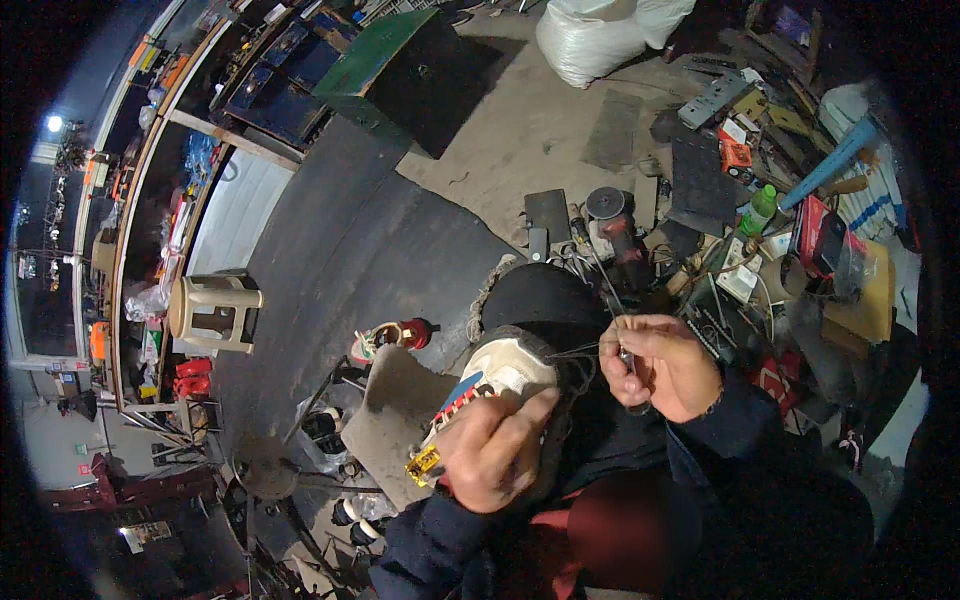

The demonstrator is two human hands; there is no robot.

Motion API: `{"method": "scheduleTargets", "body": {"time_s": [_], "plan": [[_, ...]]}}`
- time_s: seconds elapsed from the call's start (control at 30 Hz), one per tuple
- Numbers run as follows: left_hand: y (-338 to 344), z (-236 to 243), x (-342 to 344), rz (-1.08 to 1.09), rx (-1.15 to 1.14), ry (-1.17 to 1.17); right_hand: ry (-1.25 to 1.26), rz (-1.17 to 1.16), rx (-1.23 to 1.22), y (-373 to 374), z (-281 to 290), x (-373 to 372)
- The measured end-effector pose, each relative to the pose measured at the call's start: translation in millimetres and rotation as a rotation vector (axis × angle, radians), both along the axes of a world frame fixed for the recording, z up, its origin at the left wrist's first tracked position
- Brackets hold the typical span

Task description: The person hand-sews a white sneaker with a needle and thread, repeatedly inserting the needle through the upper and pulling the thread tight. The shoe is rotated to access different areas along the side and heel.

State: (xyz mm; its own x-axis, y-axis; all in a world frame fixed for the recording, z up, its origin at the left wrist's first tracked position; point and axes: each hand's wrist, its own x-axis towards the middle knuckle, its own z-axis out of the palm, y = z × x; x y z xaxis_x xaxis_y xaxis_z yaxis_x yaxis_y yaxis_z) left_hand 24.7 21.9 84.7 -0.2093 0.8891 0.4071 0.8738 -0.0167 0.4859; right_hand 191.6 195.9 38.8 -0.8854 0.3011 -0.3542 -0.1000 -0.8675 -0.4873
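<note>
- Drawing the dark thread (575, 352) evenly: best done, in judgement, with the shoe (497, 368) braced firmly, tension smooth, tool point kept clear of fingers.
- Shoe, pale, red and blue trim: resting over the lap (605, 440), partly beneath the left hand.
- Left hand (495, 450): fingers curled narrow, gripping the shoe.
- Right hand (662, 367): thumb and fingers pinched on a slim tool (627, 358); thread end hidden there, grip on it cannot be told.

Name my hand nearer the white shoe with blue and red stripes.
Left. Your left hand is on the striped white shoe, covering part of it; your right hand is apart from it, off to its right.
</note>
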Motion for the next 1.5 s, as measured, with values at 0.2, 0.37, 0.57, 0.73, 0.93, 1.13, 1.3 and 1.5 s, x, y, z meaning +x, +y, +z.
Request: {"method": "scheduleTargets", "body": {"time_s": [0.2,0.37,0.57,0.73,0.93,1.13,1.3,1.5], "plan": [[23,-10,10,0.052,-0.048,0.053,0.117,0.084,-0.047,-15,9,9],[21,-16,0,0.145,0.069,-0.396,-0.120,0.042,0.680,-3,10,9],[19,-18,-6,0.289,0.057,-1.060,-0.118,0.339,0.758,6,15,13],[19,-19,-10,0.227,0.078,-1.125,-0.133,0.205,0.692,-5,15,0],[20,-19,-10,0.256,0.038,-1.120,-0.193,0.194,0.714,0,17,-7],[27,-22,-12,0.271,0.060,-1.139,-0.093,0.122,0.979,-2,8,-18],[26,-28,-18,0.294,0.011,-1.188,0.321,-0.456,0.038,28,7,-12],[26,-29,-17,0.275,0.023,-1.199,-0.145,-0.245,1.119,8,17,-33]]}}
